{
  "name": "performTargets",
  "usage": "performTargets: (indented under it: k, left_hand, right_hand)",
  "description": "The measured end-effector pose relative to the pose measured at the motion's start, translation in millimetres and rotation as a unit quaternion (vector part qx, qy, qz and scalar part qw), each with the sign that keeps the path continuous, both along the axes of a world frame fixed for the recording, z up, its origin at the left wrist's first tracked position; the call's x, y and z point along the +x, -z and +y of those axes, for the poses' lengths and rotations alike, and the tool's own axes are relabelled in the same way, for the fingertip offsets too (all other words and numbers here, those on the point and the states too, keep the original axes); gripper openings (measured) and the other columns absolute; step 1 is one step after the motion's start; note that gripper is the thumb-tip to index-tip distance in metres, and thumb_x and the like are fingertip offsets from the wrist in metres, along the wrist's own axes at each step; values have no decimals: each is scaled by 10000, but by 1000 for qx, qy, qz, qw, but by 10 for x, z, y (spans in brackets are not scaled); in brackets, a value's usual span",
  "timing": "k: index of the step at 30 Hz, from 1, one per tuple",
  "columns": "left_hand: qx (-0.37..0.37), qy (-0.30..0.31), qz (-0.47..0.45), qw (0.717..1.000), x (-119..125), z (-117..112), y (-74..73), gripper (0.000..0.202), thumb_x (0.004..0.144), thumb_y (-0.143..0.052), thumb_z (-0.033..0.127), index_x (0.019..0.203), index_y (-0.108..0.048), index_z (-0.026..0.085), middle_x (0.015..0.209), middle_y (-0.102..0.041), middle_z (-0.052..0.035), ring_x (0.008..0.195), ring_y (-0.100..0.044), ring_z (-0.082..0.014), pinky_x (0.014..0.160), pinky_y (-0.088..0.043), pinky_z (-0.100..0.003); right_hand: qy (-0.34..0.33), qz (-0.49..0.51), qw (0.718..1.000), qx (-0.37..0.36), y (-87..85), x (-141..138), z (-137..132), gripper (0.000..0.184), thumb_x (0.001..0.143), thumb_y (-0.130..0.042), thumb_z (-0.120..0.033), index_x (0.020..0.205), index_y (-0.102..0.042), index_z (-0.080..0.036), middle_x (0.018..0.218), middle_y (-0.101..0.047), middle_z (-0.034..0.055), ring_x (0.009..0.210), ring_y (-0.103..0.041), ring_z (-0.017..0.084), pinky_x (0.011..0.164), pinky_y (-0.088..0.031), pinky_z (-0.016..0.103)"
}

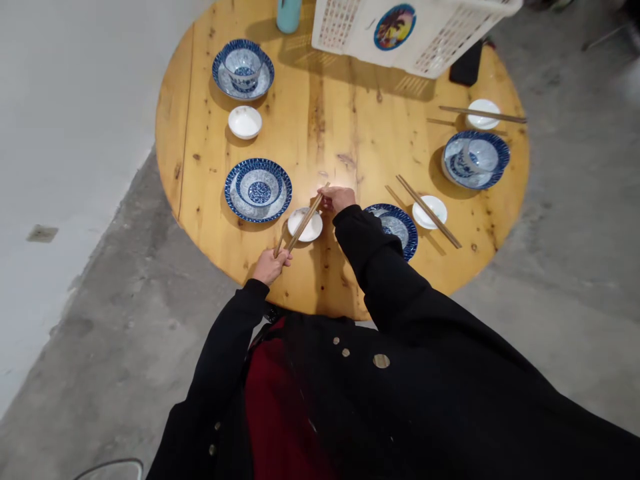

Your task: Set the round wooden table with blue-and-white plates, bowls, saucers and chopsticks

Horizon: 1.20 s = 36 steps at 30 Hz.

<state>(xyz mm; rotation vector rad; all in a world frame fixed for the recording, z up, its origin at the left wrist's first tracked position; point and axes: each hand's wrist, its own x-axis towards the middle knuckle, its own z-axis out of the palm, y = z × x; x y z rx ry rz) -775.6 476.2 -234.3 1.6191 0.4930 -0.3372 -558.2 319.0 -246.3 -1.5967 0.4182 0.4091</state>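
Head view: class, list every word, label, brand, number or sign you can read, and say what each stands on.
No text can be read.
White basket: small dark mark, too blurred to read.
Oval sticker on the basket: colourful picture, no legible lettering.

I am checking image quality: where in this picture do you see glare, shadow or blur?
Head view: a bright patch on the table near the right hand; head view: a shadow in front of the basket; head view: upper right corner looks blurred.
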Motion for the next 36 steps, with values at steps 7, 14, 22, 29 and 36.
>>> performTargets:
  k: [7, 14, 22, 29, 36]
  left_hand:
    - [0, 7, 12, 1000, 21, -41, 19, 315, 802, -544, 420, 768, -667, 132, 682, -666, -53, 543, -518, -110, 537, -414, -242]
    - [18, 7, 13, 1000, 3, -19, 31, 322, 805, -544, 431, 769, -673, 139, 682, -672, -56, 563, -535, -126, 547, -420, -254]
    - [12, 6, 25, 1000, -25, -14, 24, 304, 799, -546, 415, 776, -671, 138, 679, -671, -47, 540, -521, -115, 546, -424, -249]
    - [-3, 3, 12, 1000, -45, -1, 22, 321, 807, -536, 433, 762, -651, 137, 680, -664, -50, 546, -523, -110, 553, -431, -241]
    - [2, 2, 25, 1000, -62, -11, 37, 395, 839, -523, 496, 792, -669, 133, 715, -686, -69, 588, -571, -126, 609, -456, -257]
  right_hand:
    - [-24, -10, 999, -19, 84, 64, -6, 229, 763, -715, -87, 580, -609, -174, 441, -529, -42, 377, -491, 65, 387, -416, 166]
    - [-26, -29, 999, -37, 67, 17, 9, 236, 787, -667, -83, 571, -631, -171, 448, -527, -28, 393, -491, 78, 407, -427, 196]
    - [-30, -40, 998, -39, 38, -26, 33, 250, 772, -663, -80, 541, -609, -159, 443, -521, -36, 394, -472, 75, 393, -395, 190]
    - [-29, -51, 998, -34, 52, -54, 54, 210, 783, -667, -86, 587, -623, -147, 445, -516, -43, 385, -454, 52, 368, -376, 150]
    - [-20, -32, 999, -21, -37, -99, 98, 226, 817, -696, -150, 613, -601, -134, 476, -546, -19, 397, -472, 54, 382, -417, 157]
